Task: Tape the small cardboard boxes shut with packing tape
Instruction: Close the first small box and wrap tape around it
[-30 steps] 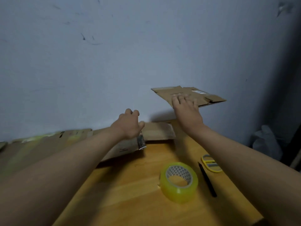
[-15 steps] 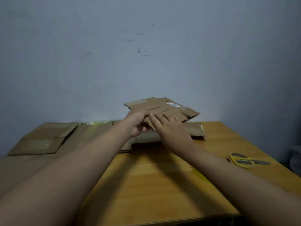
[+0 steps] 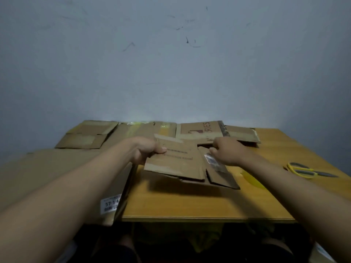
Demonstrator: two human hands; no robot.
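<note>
A flattened small cardboard box [image 3: 180, 164] hangs just above the middle of the wooden table [image 3: 190, 205], tilted toward me, with a white label near its right side. My left hand [image 3: 146, 150] grips its left edge, thumb on top. My right hand [image 3: 226, 152] grips its upper right part by the flaps. The yellow packing tape roll [image 3: 250, 179] lies to the right of the box, mostly hidden behind my right forearm.
Yellow-handled scissors [image 3: 303, 170] lie at the table's right edge. Several flattened cardboard boxes [image 3: 201, 130] lie along the wall at the back. A large cardboard sheet [image 3: 57, 168] with a white label covers the left side.
Both hands have brought the flattened box from the back of the table down toward me. My left hand moved onto its left edge. The view tilted down.
</note>
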